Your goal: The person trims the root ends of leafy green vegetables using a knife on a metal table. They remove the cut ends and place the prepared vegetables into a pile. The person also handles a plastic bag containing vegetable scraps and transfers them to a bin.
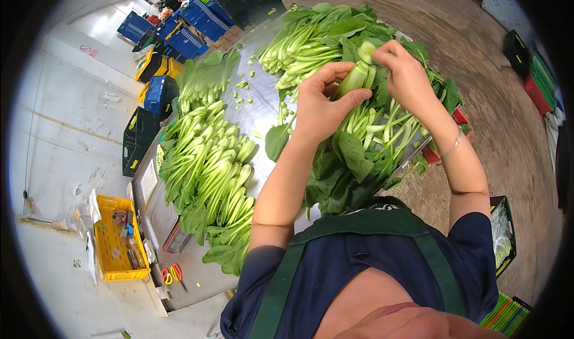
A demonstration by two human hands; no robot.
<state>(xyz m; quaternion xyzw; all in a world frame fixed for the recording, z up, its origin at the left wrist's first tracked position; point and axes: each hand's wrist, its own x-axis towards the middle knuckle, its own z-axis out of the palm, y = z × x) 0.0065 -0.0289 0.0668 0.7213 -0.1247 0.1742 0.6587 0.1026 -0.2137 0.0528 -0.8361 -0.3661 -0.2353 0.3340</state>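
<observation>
My left hand (325,96) grips a leafy green stalk bunch (354,81) by its thick pale stem, base end up. At the top of that stem, my right hand (399,69) pinches by the cut base piece (366,51); whether a blade is in these fingers cannot be told. Beneath both hands lie loose stems and dark leaves (354,155). A pile of leafy greens (309,51) covers the far side of the metal table (264,92). Along the left side, more greens (210,164) lie in rows, their pale bases turned towards the middle.
Small green trimmings (242,84) dot the table. Scissors (172,274) with red and yellow handles lie at its near left corner, beside a yellow crate (119,240). Blue crates (186,43) and a black crate (139,141) stand beyond the left edge. A red crate (431,154) sits below the right edge.
</observation>
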